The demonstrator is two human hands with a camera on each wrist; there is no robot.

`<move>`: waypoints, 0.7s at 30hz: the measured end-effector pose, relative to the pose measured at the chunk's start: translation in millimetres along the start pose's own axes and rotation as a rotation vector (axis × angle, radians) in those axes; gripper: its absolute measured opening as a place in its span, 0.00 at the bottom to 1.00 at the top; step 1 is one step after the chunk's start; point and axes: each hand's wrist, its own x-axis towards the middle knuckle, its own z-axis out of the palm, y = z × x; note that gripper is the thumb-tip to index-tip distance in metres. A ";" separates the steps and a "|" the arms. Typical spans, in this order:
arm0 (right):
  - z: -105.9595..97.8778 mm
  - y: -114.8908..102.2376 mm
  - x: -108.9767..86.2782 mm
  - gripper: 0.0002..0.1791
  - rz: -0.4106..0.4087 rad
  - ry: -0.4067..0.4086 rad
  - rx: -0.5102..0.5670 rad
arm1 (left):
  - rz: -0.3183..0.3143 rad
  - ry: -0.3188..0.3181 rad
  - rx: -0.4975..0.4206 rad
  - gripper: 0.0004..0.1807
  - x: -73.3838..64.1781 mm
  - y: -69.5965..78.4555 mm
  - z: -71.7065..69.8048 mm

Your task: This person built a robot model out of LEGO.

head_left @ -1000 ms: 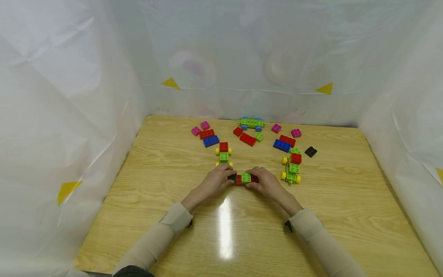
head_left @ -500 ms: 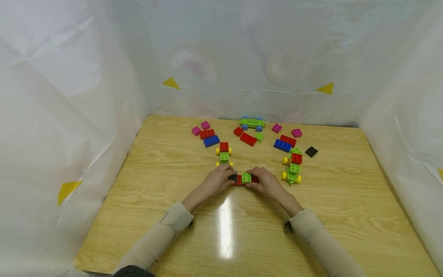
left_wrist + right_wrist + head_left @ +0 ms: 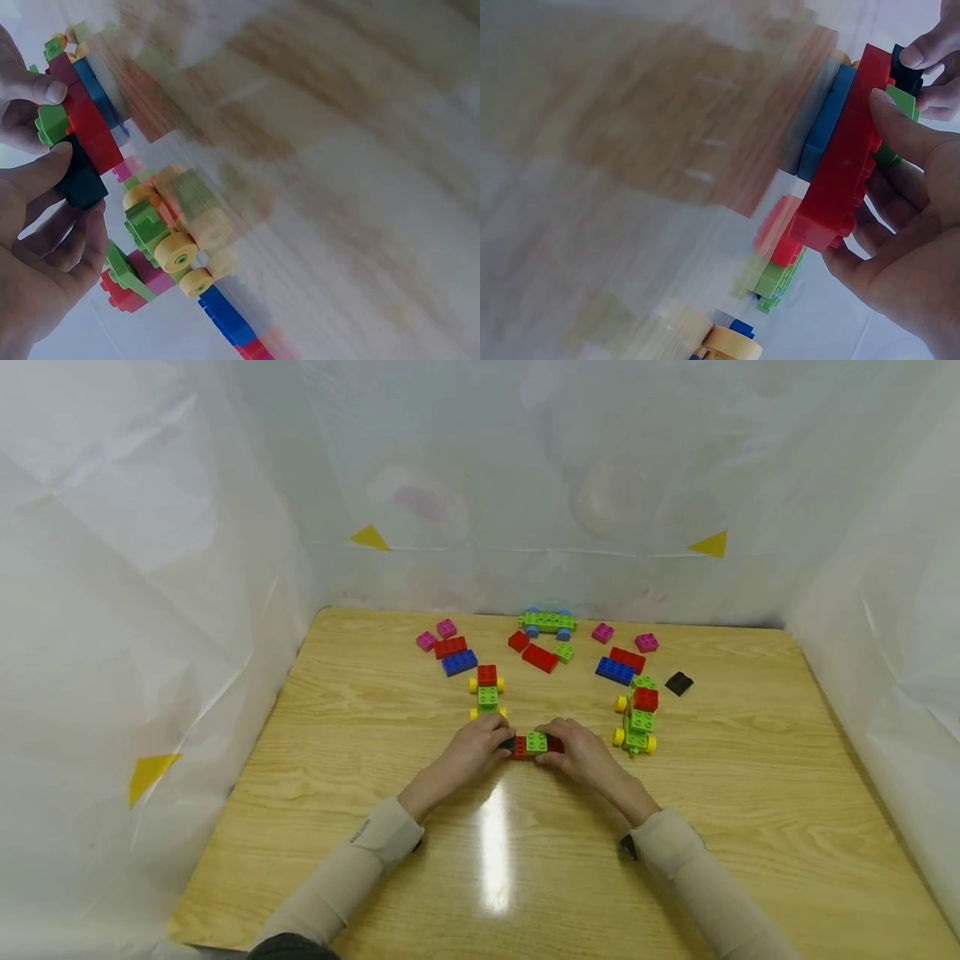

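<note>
My left hand [image 3: 472,750] pinches a black brick [image 3: 81,180] between thumb and fingers, at the left end of a built row of toy bricks. Long red bricks [image 3: 836,165] form the middle layer of that row, over a blue brick [image 3: 829,124] close to the table. On top sits a green brick [image 3: 536,742], its studs bare. My right hand [image 3: 581,752] grips the row's right part, its thumb on the near red side and fingers at the far side. Just beyond my left hand stands a green wheeled toy with a red brick [image 3: 487,675] on it.
Another wheeled build with a red brick [image 3: 646,699] stands to the right, near a black piece [image 3: 679,683]. Farther back lie blue bricks [image 3: 460,662], red bricks [image 3: 540,657] and pink bricks [image 3: 603,632]. A green car base [image 3: 550,622] sits at the table's rear edge.
The head view has shifted slightly. Both hands keep their holds on the row of bricks, which stays in place.
</note>
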 end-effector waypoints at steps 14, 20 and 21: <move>-1.8 1.1 -0.3 0.22 -0.004 0.004 -0.012 | 0.034 0.052 0.049 0.18 0.2 0.0 4.9; -1.0 2.3 -0.3 0.22 -0.010 0.006 -0.006 | 0.004 0.042 -0.001 0.17 0.1 -0.1 6.0; -0.5 2.5 -0.6 0.22 -0.010 0.008 -0.005 | -0.001 0.040 -0.007 0.17 -0.4 0.1 6.3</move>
